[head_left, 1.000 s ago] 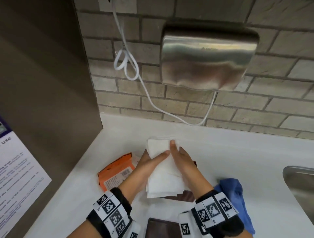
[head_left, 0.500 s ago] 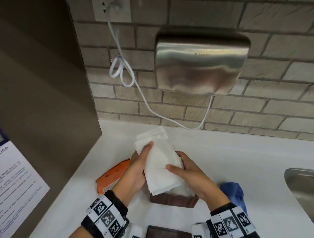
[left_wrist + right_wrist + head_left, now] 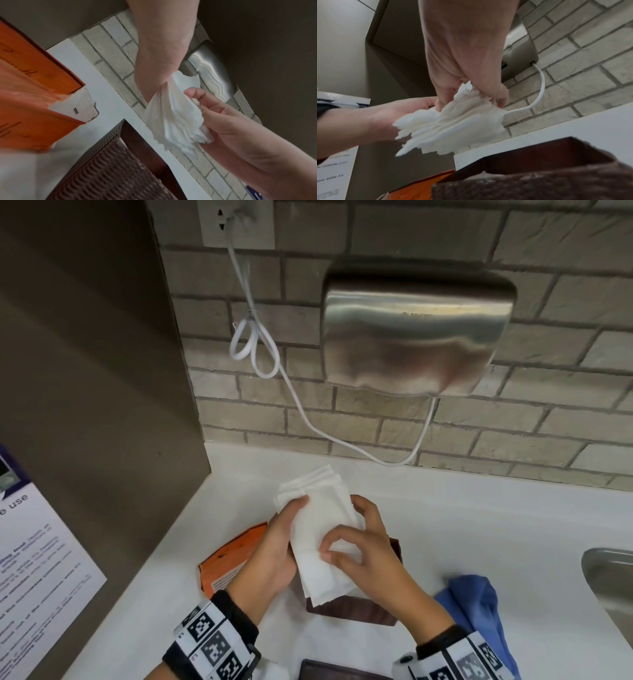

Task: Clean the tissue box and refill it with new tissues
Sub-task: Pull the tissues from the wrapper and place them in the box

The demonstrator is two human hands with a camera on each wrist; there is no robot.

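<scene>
A printed notice (image 3: 37, 570) hangs on the brown partition (image 3: 96, 371) at the 9 o'clock edge of the head view. Next along the white counter (image 3: 445, 518), at about 7 o'clock from the hands, lies an orange tissue packet (image 3: 227, 559), its torn end open with white tissue showing in the left-wrist view.

The left hand (image 3: 274, 553) grips the left edge of a stack of white tissues (image 3: 318, 529), thumb laid across the top face and fingers curled beneath. The stack is held in the air, tilted, its far end pointing toward 11 o'clock, directly above the brown woven tissue box (image 3: 352, 607). The box stands open on the counter (its interior is visible from both wrist cameras). The right hand (image 3: 366, 556) holds the stack's right edge, fingers curled over the near portion and thumb behind; the lower sheets hang loose and ruffled below both hands.

At 6 o'clock, at the bottom frame edge, a dark brown flat piece (image 3: 339, 671) is partly visible; whether it is the box's lid cannot be told. A blue cloth (image 3: 476, 607) lies crumpled at 4 o'clock from the box. A steel sink (image 3: 609, 583) sits at the 3 o'clock edge. On the brick wall at 12 o'clock, a steel hand dryer (image 3: 414, 337) is mounted, its white cord (image 3: 260, 350) looped and running to an outlet (image 3: 236, 220).
</scene>
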